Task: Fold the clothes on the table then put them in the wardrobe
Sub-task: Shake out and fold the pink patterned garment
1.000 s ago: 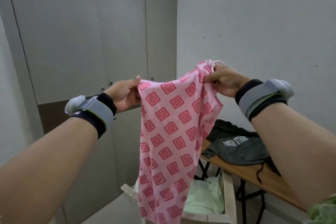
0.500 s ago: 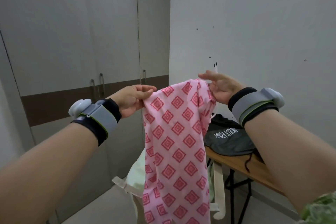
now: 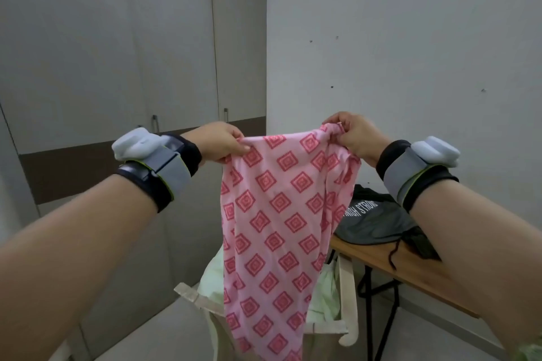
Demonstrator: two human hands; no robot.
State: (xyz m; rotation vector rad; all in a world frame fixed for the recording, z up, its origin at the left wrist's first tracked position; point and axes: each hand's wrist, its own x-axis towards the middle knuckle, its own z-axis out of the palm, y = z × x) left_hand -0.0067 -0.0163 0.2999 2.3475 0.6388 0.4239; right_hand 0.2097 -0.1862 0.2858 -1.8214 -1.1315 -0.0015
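Mid-frame, my left hand (image 3: 221, 143) and right hand (image 3: 350, 138) each pinch the pink garment (image 3: 278, 214) by its top edge. I'd level both corners, then lower it flat onto the table (image 3: 410, 269).

Only one text readable: white capital letters on the dark garment (image 3: 372, 221) lying on the table (image 3: 410, 275), printed upside down to the camera. Visible part reads "NISH STRONG", the first letters hidden behind the pink cloth (image 3: 278, 214). No label, brand or number readable on the wristbands, the wardrobe doors or the wall.
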